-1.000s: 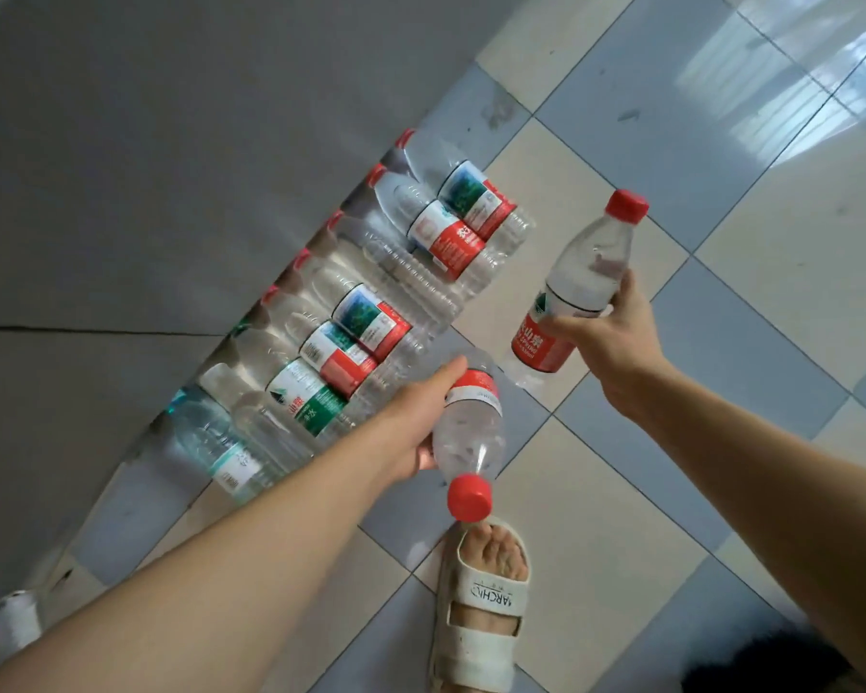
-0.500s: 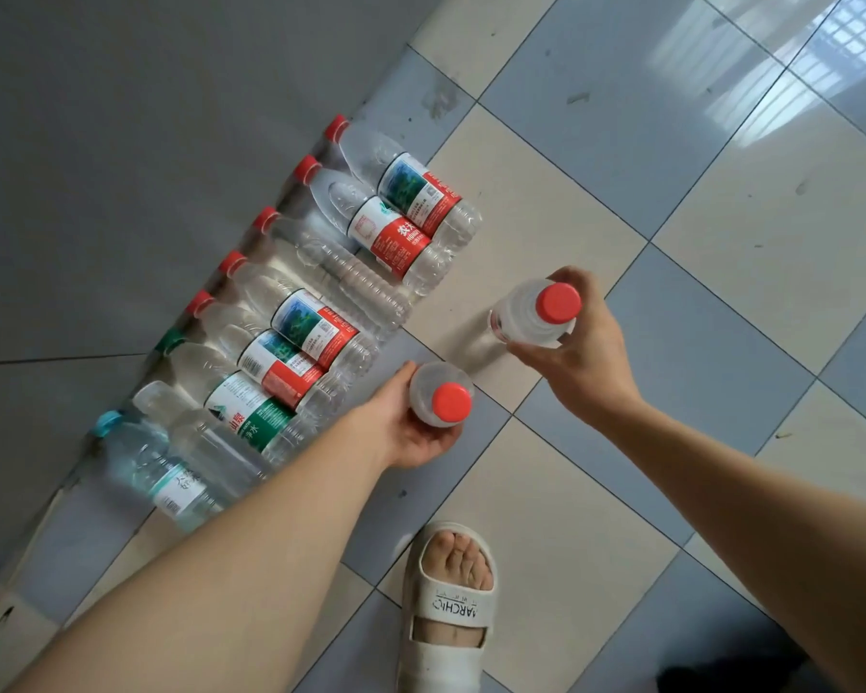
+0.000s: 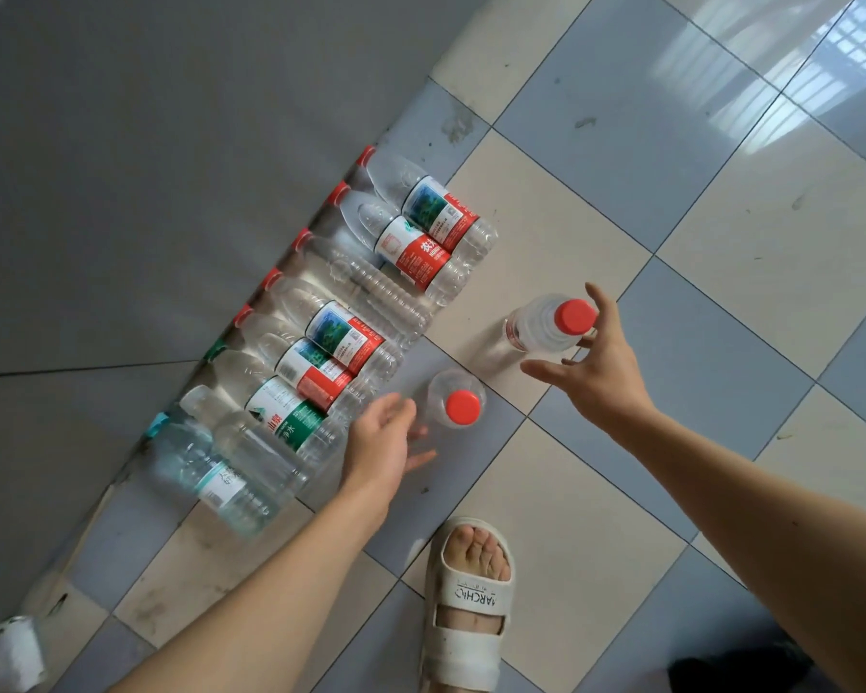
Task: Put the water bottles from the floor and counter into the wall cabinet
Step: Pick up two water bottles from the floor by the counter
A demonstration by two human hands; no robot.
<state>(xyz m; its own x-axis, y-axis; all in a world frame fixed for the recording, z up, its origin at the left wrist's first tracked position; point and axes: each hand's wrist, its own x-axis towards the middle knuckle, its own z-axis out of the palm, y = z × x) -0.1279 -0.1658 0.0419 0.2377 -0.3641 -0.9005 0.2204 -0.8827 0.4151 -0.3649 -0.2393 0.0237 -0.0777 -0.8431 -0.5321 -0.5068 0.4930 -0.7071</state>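
Both hands' fingers spread beside two upright bottles; a lying bottle row seemingly touches the wall.

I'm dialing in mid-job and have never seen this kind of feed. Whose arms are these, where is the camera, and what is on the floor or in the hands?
There is no machine: a person wears one camera on the head, looking down at the tiled floor. The left hand and right hand are both open and hold nothing. Two red-capped bottles stand upright: the nearer standing bottle beside the left hand, the farther standing bottle at the right hand's fingertips. A row of lying bottles rests along the grey wall. A sandalled foot shows below.
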